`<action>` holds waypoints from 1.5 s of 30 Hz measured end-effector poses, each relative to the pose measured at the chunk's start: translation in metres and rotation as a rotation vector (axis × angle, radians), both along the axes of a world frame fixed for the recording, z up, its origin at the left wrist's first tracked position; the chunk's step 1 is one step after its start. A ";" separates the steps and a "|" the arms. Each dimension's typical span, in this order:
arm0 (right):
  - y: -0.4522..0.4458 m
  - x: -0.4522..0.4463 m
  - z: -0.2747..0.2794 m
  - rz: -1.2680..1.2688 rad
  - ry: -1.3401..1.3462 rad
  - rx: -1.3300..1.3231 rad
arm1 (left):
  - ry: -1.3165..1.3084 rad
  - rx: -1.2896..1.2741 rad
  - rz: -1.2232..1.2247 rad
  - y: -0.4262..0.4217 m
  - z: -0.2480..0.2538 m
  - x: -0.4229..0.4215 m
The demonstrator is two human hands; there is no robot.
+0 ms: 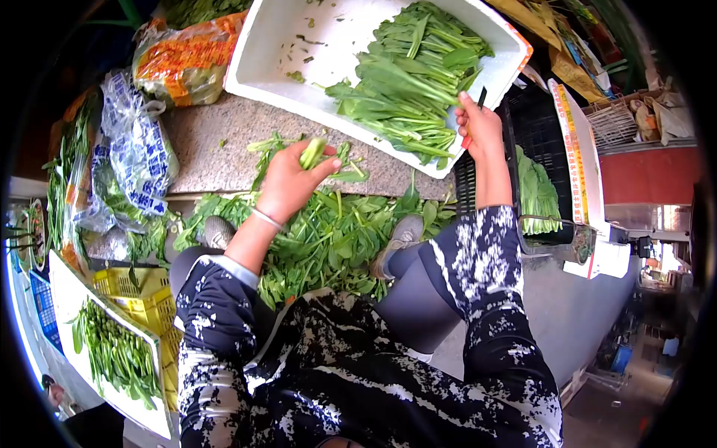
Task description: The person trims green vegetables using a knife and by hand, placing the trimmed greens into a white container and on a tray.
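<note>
My left hand (287,183) is closed around a short, pale green vegetable stalk (313,154), held above the stone ledge. My right hand (482,128) grips a small knife (467,141) with a red part showing below the fingers and a dark part above them. Its fingertips are at the edge of a pile of leafy greens (418,75), whether touching cannot be told. Those greens lie stacked in the right part of a white foam box (328,33), with leaf scraps on its floor. Loose leaves (336,239) cover the ground between my shoes.
Behind my left hand is the speckled stone ledge (213,142) with trimmings. Plastic bags of vegetables (138,149) stand at the left. Yellow crates (142,287) and a white box of greens (160,373) sit lower left. A black crate (526,112) holding greens (536,190) is at the right.
</note>
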State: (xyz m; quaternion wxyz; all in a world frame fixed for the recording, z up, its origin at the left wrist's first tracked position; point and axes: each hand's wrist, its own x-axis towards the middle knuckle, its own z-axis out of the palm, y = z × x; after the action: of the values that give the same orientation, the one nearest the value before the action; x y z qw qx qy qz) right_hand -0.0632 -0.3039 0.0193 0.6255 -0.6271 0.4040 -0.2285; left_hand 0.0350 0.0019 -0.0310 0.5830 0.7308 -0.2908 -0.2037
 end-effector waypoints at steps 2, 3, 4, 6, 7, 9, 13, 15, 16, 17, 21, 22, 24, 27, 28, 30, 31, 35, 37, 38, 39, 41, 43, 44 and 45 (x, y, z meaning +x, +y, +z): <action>0.051 -0.009 0.007 0.144 0.104 -0.073 | -0.253 0.075 0.043 -0.003 0.001 -0.005; 0.074 -0.011 0.009 0.214 0.139 -0.105 | -0.517 0.136 0.070 -0.004 0.005 -0.010; 0.092 -0.011 0.008 0.302 0.188 -0.153 | -0.551 0.131 0.054 -0.004 0.021 -0.020; 0.117 -0.009 -0.005 0.433 0.222 -0.216 | -0.866 -0.026 0.054 -0.011 0.014 -0.022; 0.131 -0.010 -0.003 0.463 0.220 -0.194 | -0.973 -0.050 0.070 -0.016 0.015 -0.025; 0.147 -0.011 0.004 0.540 0.238 -0.084 | -0.725 0.095 -0.007 -0.018 0.019 -0.033; 0.145 -0.013 0.003 0.490 0.065 0.109 | -0.017 -0.029 -0.127 -0.021 0.007 -0.024; 0.141 -0.014 -0.001 0.553 0.024 0.067 | 0.082 -0.069 -0.127 -0.021 0.006 -0.020; 0.141 -0.014 0.001 0.547 -0.043 -0.015 | 0.184 -0.112 -0.131 -0.020 0.009 -0.018; 0.141 -0.014 0.003 0.539 -0.109 -0.098 | 0.287 -0.154 -0.135 -0.020 0.011 -0.017; 0.144 -0.017 0.011 0.794 -0.063 -0.220 | 0.338 -0.215 -0.130 -0.019 0.009 -0.015; 0.141 -0.016 0.003 0.836 -0.089 -0.245 | 0.340 -0.212 -0.132 -0.018 0.010 -0.016; 0.141 -0.014 0.002 0.822 -0.073 -0.249 | 0.333 -0.187 -0.130 -0.017 0.014 -0.016; 0.143 -0.013 0.003 0.818 -0.061 -0.249 | 0.303 -0.190 -0.186 -0.016 0.013 -0.015; 0.141 -0.013 0.004 0.827 -0.066 -0.242 | 0.319 -0.173 -0.205 -0.016 0.015 -0.014; 0.137 -0.013 0.002 0.811 -0.055 -0.186 | 0.369 -0.201 -0.215 -0.017 0.017 -0.015; 0.132 -0.012 -0.005 0.811 -0.044 -0.170 | 0.422 -0.216 -0.213 -0.018 0.016 -0.016; 0.099 -0.004 -0.023 0.491 0.152 0.059 | 0.393 -0.169 -0.241 -0.013 0.028 -0.015; 0.064 0.012 -0.023 0.254 0.228 -0.111 | 0.335 -0.152 -0.250 -0.012 0.022 -0.009; 0.031 0.022 -0.020 0.192 0.429 -0.235 | 0.311 -0.202 -0.208 -0.012 0.016 -0.009; 0.002 0.032 -0.033 0.059 0.074 -0.418 | 0.291 -0.249 -0.166 -0.012 0.009 -0.009; -0.063 0.051 -0.057 -0.216 0.154 -0.558 | 0.304 -0.235 -0.174 -0.009 0.002 -0.005; -0.081 0.063 -0.051 -0.192 0.347 -0.465 | 0.374 -0.218 -0.137 -0.008 0.001 0.000; -0.085 0.069 -0.054 -0.206 0.396 -0.350 | 0.410 -0.221 -0.113 -0.007 0.002 0.001; -0.086 0.073 -0.054 -0.219 0.446 -0.234 | 0.407 -0.219 -0.106 -0.008 0.003 0.002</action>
State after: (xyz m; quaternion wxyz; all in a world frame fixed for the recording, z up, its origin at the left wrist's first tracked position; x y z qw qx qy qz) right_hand 0.0099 -0.3902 -0.0350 0.4160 -0.6824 0.5681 -0.1963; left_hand 0.0366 -0.0059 -0.0284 0.6940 0.5908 -0.2257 -0.3442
